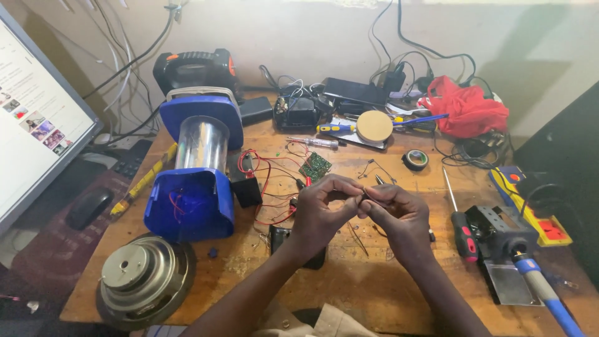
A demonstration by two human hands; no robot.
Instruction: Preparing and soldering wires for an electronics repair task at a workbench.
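While both hands meet above the middle of a cluttered wooden bench [374, 293], the left hand [321, 209] and right hand [399, 215] pinch a thin dark wire [365, 196] between closed fingertips — too fine to say whether it is one strand or two. The wire sits right at the meeting point of the fingers, held clear of the benchtop.

Just beyond the left hand lie a green circuit board [315, 165] and loose red wires [265, 178], which run toward a blue lantern [196, 168] lying on its side farther left. Nearer the person on that side, a bare speaker [143, 278] rests face down. To the right of the right hand stand a red-handled screwdriver [462, 228] and a soldering iron [536, 274] in its metal stand. Beyond both hands sit a roll of black tape [415, 160] and a round tan disc [374, 126].

The likely risks look small but real: a strand this thin could snap or slip from the grip if twisted too hard, and a dropped piece would be hard to find among the scraps on the wood. The red wires lie close under the left wrist — a snag there might tug the circuit board. The right forearm also passes near the soldering iron, whose heat cannot be judged from here.
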